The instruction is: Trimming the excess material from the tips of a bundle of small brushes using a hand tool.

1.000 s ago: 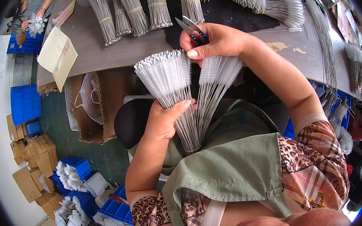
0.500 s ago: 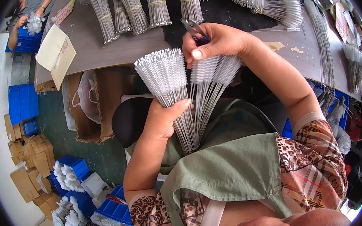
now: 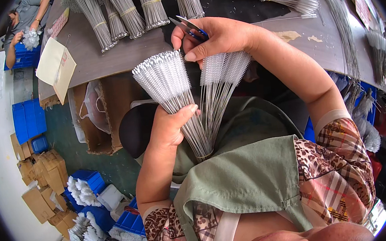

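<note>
Here, wire brushes clasped in left hand, fanned bristles above

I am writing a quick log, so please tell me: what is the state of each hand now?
Left hand: closed, its grip around grey wire stems of white-bristled brushes.
Right hand: closed, holding blue-handled metal scissors, blades slightly apart.

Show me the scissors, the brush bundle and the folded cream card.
Scissors (image 3: 191, 25): head view, on the upper blade.
Brush bundle (image 3: 200, 138): head view, on the gathered wire stems.
Folded cream card (image 3: 53, 62): head view, on its left leaf.
</note>
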A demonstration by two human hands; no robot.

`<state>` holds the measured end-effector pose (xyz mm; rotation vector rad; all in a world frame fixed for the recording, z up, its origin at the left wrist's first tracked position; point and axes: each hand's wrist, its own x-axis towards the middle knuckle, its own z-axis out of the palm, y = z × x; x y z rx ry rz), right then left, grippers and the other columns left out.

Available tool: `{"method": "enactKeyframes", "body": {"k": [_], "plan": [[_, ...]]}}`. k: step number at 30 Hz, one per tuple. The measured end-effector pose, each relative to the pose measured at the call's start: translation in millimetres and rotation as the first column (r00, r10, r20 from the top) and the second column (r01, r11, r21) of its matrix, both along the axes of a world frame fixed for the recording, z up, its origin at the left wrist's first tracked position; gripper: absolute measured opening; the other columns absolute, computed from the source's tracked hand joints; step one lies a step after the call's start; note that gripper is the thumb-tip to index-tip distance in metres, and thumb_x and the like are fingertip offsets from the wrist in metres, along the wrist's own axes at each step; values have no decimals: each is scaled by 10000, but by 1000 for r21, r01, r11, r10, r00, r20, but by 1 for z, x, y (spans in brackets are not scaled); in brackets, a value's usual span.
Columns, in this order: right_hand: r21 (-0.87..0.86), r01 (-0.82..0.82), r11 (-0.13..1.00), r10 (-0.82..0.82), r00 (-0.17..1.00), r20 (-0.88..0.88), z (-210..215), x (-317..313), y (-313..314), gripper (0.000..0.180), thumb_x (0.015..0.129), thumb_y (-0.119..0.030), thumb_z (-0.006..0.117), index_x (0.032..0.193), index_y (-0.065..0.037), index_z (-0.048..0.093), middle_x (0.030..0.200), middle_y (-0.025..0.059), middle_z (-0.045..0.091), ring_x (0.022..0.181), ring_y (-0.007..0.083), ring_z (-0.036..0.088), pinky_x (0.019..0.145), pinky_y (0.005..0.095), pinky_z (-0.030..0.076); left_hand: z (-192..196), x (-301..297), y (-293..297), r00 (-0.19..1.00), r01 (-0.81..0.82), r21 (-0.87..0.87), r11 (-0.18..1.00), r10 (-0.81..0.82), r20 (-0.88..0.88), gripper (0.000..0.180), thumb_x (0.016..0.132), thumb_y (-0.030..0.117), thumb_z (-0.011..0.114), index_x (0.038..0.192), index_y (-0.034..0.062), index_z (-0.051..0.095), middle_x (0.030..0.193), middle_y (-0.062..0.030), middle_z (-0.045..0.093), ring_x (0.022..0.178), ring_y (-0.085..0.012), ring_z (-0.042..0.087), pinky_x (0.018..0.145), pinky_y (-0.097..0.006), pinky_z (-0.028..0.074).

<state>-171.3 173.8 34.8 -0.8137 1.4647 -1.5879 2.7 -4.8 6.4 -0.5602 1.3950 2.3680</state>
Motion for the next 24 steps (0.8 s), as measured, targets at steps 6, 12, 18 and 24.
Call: {"method": "enactKeyframes", "body": {"k": [6,12,18,24], "plan": [[-28,-64,998,65,998,0,-4,-4,0,277,791,-61,685,1026,-34,540,727,-1,553,662,86,575,638,243,518,0,1,0,1000,-8,-54,998,7,-16,257,747,22,651,988,-11,567,877,-88,606,692,-182,617,643,-303,537],[-74,-41,996,40,999,-20,-5,0,-1,257,784,-68,697,993,-48,549,728,-2,559,652,79,570,639,242,517,0,5,3,999,-35,-69,997,35,5,235,740,16,654,956,-21,570,836,-93,608,691,-186,620,635,-307,532],[-78,-26,997,24,999,-23,-10,-1,-1,245,778,-79,706,951,-50,535,723,-10,540,659,75,559,629,236,509,-3,5,3,1000,-23,-67,997,21,-21,236,738,12,654,957,-26,574,833,-93,610,701,-183,618,641,-308,525],[-21,-18,1000,16,996,-93,-4,-1,-2,240,774,-128,724,834,-53,504,685,-12,530,631,79,558,597,224,463,2,2,6,999,-44,-65,997,43,-26,249,740,10,646,977,-21,577,860,-92,610,693,-169,602,656,-293,519]]}}
